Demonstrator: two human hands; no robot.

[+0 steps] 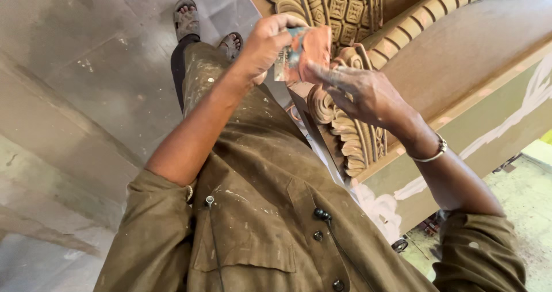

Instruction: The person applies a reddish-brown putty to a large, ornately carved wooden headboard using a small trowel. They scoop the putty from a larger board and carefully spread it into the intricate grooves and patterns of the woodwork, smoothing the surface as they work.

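My left hand [265, 42] is raised in front of me and grips a small reddish-brown sheet of sandpaper [313, 47] with a printed back. My right hand [359, 92], dusty and wearing a metal bangle at the wrist, meets the sheet from the right, and its fingertips pinch the lower edge. Both hands hold the sheet just above the carved scroll [345, 131] of a large brown wooden piece. Part of the sheet is hidden behind my left fingers.
The carved wooden piece [460, 50] fills the upper right, with leaf scrolls, square rosettes [345, 4] and a ribbed curved moulding. A pale green painted board [494, 125] runs below it. Grey concrete floor [86, 67] lies to the left, with my sandalled feet [187, 18] on it.
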